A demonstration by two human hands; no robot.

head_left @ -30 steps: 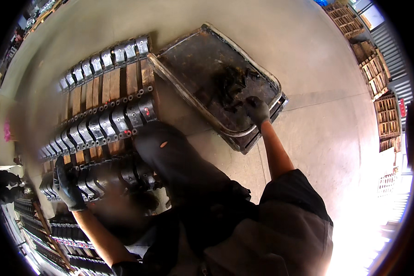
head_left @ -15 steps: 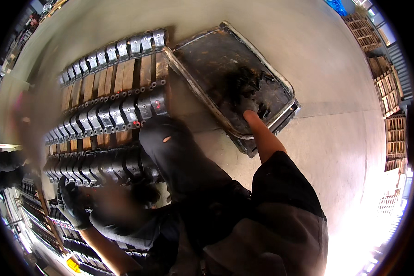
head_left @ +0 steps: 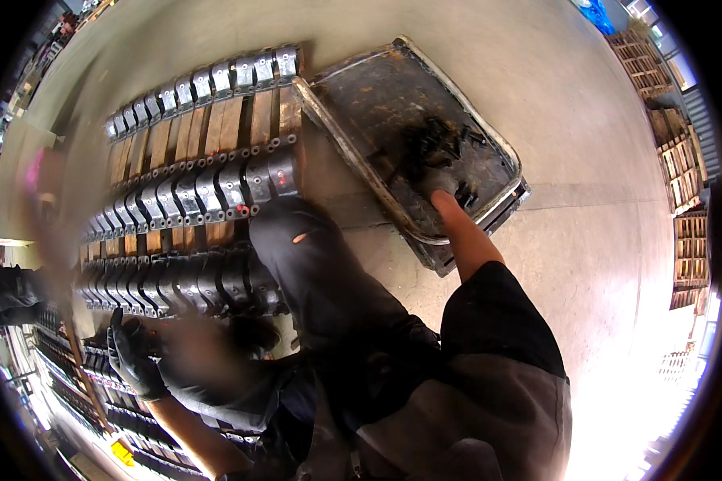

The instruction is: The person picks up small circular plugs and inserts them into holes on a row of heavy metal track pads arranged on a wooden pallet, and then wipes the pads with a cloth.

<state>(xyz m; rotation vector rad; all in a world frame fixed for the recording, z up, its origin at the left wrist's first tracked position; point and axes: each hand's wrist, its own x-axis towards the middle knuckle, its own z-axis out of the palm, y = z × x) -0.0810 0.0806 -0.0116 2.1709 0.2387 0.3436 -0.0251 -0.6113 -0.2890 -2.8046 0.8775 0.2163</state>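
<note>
Reach into a cart, viewed from above. I have the right grip [head_left: 439, 181] down among small dark pieces [head_left: 440, 138], which lie heaped under its fingers and just beyond them. The fingers blend into the heap, so I cannot tell whether they are clenched on a piece. The left grip [head_left: 135, 362], in a dark glove, is released, its fingers raised and apart, beside the nearest row of curved plates [head_left: 156, 284].

For a sound reach, I judge it best to pinch one piece by its body, part it from its neighbours before raising it, and keep the wrist clear of the tray's rim [head_left: 467, 104].

Materials: the pieces look matt, angular and jumbled. The tray [head_left: 377, 92] beneath them is scuffed and stained, with rounded corners and a worn raised edge. Left of the right grip, glossy black arched plates with holed ends stand in rows across rough wooden slats [head_left: 188, 143].
</note>
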